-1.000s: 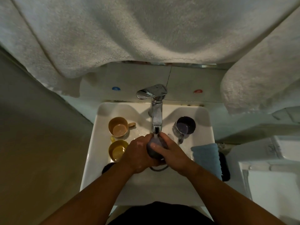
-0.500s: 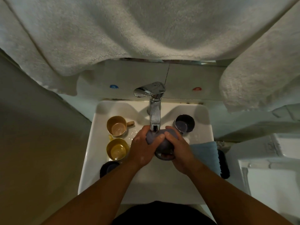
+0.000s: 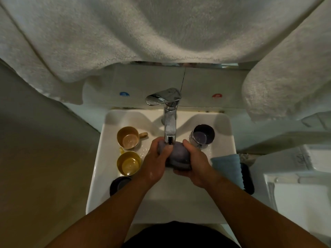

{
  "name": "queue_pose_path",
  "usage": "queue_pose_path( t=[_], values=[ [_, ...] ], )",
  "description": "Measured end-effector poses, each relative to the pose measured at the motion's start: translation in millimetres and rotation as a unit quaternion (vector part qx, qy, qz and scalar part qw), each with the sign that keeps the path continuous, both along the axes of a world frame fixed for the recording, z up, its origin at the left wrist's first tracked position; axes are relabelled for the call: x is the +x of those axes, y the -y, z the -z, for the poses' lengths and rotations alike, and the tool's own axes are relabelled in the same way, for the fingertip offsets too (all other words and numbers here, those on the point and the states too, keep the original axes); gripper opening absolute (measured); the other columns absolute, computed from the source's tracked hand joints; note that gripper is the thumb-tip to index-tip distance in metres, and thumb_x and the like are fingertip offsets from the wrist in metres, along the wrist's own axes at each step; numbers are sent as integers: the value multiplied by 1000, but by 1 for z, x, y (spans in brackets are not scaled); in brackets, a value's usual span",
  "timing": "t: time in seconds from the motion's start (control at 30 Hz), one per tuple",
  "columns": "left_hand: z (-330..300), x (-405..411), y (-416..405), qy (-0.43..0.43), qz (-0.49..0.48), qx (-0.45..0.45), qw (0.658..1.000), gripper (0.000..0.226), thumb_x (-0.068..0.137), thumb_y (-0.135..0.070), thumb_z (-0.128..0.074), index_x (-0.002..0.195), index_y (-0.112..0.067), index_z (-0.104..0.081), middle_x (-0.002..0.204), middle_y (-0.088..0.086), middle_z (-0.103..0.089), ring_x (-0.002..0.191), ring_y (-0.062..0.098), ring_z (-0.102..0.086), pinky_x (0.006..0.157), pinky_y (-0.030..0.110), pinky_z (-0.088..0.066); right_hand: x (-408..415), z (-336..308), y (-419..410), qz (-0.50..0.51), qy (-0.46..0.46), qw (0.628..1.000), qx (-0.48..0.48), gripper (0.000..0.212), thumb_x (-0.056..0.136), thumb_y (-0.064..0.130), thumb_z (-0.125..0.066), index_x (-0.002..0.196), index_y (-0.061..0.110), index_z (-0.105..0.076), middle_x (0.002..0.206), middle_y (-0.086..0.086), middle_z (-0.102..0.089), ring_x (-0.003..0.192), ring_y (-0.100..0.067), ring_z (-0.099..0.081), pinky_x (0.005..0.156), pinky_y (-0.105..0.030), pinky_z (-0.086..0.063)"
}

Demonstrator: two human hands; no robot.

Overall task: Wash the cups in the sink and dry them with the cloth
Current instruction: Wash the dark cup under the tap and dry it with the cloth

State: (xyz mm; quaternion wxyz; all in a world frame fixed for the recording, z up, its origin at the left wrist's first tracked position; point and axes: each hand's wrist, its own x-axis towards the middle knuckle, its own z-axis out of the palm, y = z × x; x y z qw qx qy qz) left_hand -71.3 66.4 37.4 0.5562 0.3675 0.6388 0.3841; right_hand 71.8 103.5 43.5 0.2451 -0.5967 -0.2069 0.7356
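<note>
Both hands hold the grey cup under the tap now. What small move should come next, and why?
Probably turn the grey cup a little under the tap, so the water reaches another side. The left hand and right hand both grip it directly below the spout, and the blue cloth lies unused on the sink's right edge, so drying seems too early.

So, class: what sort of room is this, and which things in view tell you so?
Probably a bathroom: a small white basin with a chrome tap, and pale towels hanging above it.
</note>
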Motion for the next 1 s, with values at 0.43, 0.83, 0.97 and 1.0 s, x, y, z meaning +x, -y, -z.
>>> queue_pose_path(
  t=[0.43,0.83,0.97,1.0],
  values=[
    [3,-15,6,-233,78,-34,969,33,103,-39,-52,133,-28,-44,135,7,-52,116,20,-58,83,23,-52,-21,-5,-1,-41,51,998,-19,32,98,51,-52,106,22,-63,106,-16,-71,94,-38,-71,80,-54,-61],
    [6,-25,10,-182,-58,-22,981,16,106,-41,-41,114,-32,-51,104,-2,-63,98,25,-66,83,44,-57,-14,5,14,-133,14,973,190,27,99,27,-60,126,28,-58,127,0,-57,113,-25,-59,81,-41,-62],
    [7,-29,7,-191,-44,7,981,15,107,-37,-40,119,-32,-47,116,-1,-53,100,14,-55,67,20,-49,-7,8,7,-151,-1,973,176,29,93,15,-67,119,21,-58,126,-5,-59,113,-27,-61,84,-49,-61],
    [5,-30,6,-189,-36,9,981,16,107,-36,-43,121,-32,-46,119,-2,-53,100,10,-54,67,16,-47,-8,8,6,-131,-12,977,170,29,91,10,-68,118,16,-58,125,-8,-60,112,-29,-63,83,-48,-61]
  ],
)
